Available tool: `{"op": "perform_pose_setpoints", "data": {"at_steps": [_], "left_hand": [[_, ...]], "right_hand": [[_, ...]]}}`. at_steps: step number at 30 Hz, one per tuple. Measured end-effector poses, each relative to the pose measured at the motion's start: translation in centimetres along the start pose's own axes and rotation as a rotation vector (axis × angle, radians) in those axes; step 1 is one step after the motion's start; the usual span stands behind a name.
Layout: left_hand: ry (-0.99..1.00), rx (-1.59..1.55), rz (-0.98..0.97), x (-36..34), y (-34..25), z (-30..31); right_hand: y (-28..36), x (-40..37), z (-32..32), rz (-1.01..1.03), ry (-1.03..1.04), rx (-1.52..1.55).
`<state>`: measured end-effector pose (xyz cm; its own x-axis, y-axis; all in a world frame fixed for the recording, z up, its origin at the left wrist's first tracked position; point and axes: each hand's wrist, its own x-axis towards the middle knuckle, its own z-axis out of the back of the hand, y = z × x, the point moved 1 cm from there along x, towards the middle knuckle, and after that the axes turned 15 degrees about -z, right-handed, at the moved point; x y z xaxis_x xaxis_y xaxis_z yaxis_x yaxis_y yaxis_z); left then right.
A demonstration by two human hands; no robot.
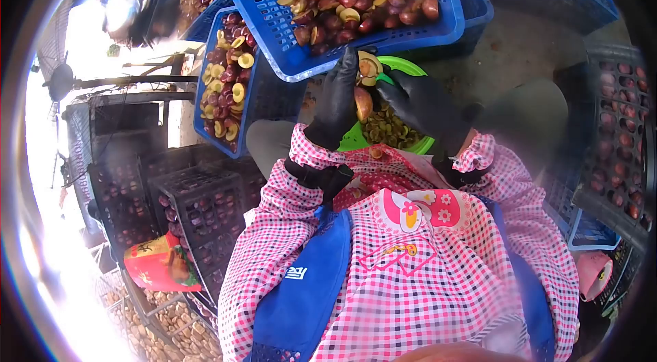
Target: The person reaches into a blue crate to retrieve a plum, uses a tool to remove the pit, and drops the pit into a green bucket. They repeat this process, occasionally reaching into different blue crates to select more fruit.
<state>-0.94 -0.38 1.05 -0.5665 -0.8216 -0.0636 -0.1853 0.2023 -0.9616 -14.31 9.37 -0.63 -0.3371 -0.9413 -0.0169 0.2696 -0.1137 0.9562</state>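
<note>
My left hand (338,95), in a black glove, grips a plum (370,69) split open with its yellow cut flesh showing. Another plum piece (363,103), red-skinned, shows just below it by the same fingers. My right hand (413,100), also gloved in black, is closed around a small tool with a green handle (385,79); its working end is at the fruit and cannot be made out. Both hands are above a bright green basin (408,66), in which lie many brownish plum pits or scraps (389,128).
A blue crate (263,27) of halved plums stands just beyond my hands. A second blue crate (248,98) of halves is to the left. Black crates (198,181) of whole plums stand at left, another black crate (602,61) at right. A red bag (147,263) hangs lower left.
</note>
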Motion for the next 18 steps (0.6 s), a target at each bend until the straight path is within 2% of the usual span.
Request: {"op": "perform_pose_setpoints", "data": {"at_steps": [2, 6, 8, 10, 12, 13, 15, 17, 18], "left_hand": [[-0.065, -0.088, 0.029, -0.3, 0.1, -0.2], [-0.016, -0.082, 0.014, 0.3, 0.2, 0.2], [0.019, 0.149, 0.024, 0.2, -0.4, 0.1], [0.066, 0.201, 0.009, 0.4, -1.0, -0.1], [0.106, 0.251, -0.004, 0.5, -1.1, 0.0], [0.148, 0.267, -0.025, 0.5, -0.9, 0.2], [0.190, 0.283, -0.049, 0.6, -1.1, 0.4], [0.302, 0.366, -0.227, 0.7, -1.5, 0.2], [0.296, 0.364, -0.229, 0.5, -1.5, 0.2]], "right_hand": [[0.2, -0.2, 0.0, -0.018, 0.018, 0.014], [-0.6, -0.1, -0.5, -0.011, 0.115, 0.079], [-1.1, -0.1, -0.8, -0.005, 0.123, 0.083], [-1.2, 0.0, -0.7, 0.007, 0.125, 0.087], [-0.4, 0.1, 0.0, -0.442, 0.497, 0.352], [0.0, 0.1, 0.6, -0.444, 0.499, 0.353], [0.2, 0.2, 1.6, -0.667, 0.924, 0.688], [-1.4, 0.3, 0.4, -0.859, 1.417, 1.272], [-2.1, 0.1, 0.2, -0.864, 1.421, 1.267]]}}
